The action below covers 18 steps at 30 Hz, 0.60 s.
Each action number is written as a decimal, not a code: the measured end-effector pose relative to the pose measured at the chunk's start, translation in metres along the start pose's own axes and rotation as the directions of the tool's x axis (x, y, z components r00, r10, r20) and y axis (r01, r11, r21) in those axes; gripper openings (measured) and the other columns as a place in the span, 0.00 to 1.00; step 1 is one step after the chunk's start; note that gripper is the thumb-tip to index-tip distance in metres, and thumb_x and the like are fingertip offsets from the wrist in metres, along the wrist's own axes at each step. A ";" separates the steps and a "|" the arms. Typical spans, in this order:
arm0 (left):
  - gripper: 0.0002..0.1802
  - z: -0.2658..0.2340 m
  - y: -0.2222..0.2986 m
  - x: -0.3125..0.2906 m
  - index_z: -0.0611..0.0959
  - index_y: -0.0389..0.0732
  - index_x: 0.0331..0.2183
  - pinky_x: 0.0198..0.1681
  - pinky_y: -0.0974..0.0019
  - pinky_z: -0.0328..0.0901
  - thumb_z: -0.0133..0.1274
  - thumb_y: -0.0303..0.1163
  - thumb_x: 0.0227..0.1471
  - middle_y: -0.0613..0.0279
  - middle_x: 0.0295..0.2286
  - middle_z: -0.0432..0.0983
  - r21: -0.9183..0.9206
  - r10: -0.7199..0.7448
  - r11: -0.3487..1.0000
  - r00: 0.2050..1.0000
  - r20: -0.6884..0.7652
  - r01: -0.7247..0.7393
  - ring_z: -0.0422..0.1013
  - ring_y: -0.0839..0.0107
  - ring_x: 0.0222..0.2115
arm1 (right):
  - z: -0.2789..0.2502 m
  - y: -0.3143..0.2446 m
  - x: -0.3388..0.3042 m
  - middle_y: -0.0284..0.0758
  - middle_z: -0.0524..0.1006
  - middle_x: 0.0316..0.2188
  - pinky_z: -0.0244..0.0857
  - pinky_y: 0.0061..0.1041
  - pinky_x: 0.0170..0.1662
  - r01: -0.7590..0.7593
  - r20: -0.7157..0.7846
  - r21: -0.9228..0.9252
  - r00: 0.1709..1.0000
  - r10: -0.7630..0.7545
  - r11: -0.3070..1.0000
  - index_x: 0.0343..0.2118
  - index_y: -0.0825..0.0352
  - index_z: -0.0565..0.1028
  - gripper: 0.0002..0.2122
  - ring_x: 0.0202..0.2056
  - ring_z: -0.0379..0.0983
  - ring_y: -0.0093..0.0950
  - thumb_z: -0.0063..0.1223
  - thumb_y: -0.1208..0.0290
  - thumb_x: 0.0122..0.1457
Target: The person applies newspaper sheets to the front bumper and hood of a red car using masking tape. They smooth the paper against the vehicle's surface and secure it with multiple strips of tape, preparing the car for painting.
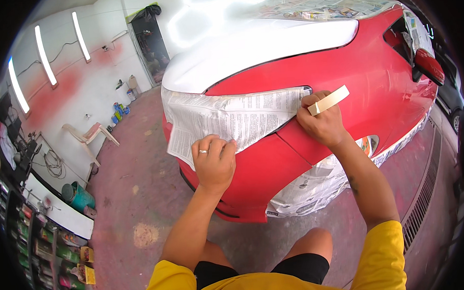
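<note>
Yellow shirt point(257, 287), and beyond, newspaper point(248, 109) under left fingers point(216, 144)

Three lit tube lights point(46, 55) at ten o'clock, dark doorway point(149, 45) at eleven, pale chair point(92, 131) at nine, teal bucket point(82, 199) between eight and nine, slotted grating point(423, 183) between three and four.

The shirt point(247, 287) is yellow and short-sleeved; the shorts point(303, 266) are black; a silvery ring point(203, 151) circles a left finger point(204, 144); a dark marking point(353, 187) appears on the right forearm point(368, 178).
</note>
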State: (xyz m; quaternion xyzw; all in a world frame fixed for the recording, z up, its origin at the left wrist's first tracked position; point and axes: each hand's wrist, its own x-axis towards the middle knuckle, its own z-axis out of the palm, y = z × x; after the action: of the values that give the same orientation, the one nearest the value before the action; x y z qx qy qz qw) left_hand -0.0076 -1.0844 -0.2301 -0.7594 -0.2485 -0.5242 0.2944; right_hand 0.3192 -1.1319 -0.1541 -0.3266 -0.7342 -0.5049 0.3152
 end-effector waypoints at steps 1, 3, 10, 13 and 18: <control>0.11 0.003 0.000 0.001 0.87 0.45 0.32 0.49 0.50 0.66 0.71 0.23 0.43 0.66 0.36 0.79 -0.005 0.004 1.000 1.000 -0.021 -0.004 0.77 0.58 0.47 | -0.001 0.000 0.001 0.32 0.78 0.37 0.72 0.35 0.37 0.000 0.002 0.008 1.000 -0.001 1.000 0.30 0.60 0.79 0.08 0.36 0.77 0.34 0.65 0.74 0.45; 0.10 0.007 0.004 0.008 0.85 0.44 0.30 0.48 0.50 0.68 0.69 0.22 0.44 0.64 0.36 0.79 -0.022 0.009 1.000 0.998 -0.061 -0.010 0.78 0.57 0.46 | -0.002 0.000 0.001 0.32 0.77 0.36 0.71 0.36 0.37 0.002 0.003 0.026 1.000 -0.002 1.000 0.30 0.60 0.79 0.09 0.35 0.76 0.35 0.66 0.76 0.44; 0.10 0.021 -0.004 0.014 0.80 0.42 0.28 0.42 0.53 0.70 0.65 0.19 0.46 0.62 0.31 0.77 -0.065 0.072 0.995 0.994 -0.087 -0.078 0.77 0.57 0.37 | -0.006 -0.002 0.006 0.31 0.77 0.35 0.71 0.35 0.35 -0.019 -0.063 0.034 0.998 0.021 0.999 0.32 0.60 0.81 0.10 0.34 0.76 0.34 0.69 0.77 0.45; 0.10 0.024 -0.006 0.014 0.80 0.43 0.29 0.39 0.55 0.69 0.64 0.20 0.47 0.63 0.29 0.75 -0.019 0.067 0.997 0.995 -0.076 -0.068 0.73 0.59 0.33 | -0.003 -0.005 0.006 0.31 0.78 0.34 0.71 0.36 0.34 -0.066 -0.064 0.043 0.996 0.069 0.997 0.30 0.61 0.81 0.09 0.33 0.76 0.34 0.69 0.77 0.44; 0.16 0.014 -0.005 0.005 0.87 0.41 0.41 0.42 0.51 0.68 0.67 0.21 0.46 0.61 0.34 0.75 -0.006 0.023 1.000 1.000 -0.008 -0.023 0.73 0.57 0.36 | 0.001 -0.013 0.006 0.31 0.79 0.34 0.69 0.37 0.32 -0.164 -0.086 0.079 0.982 0.170 0.983 0.25 0.62 0.79 0.08 0.33 0.77 0.34 0.68 0.79 0.44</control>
State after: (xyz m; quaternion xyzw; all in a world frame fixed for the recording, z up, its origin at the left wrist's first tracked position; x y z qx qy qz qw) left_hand 0.0000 -1.0709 -0.2281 -0.7609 -0.2370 -0.5246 0.2993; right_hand 0.3056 -1.1337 -0.1568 -0.3518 -0.7064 -0.4647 0.4016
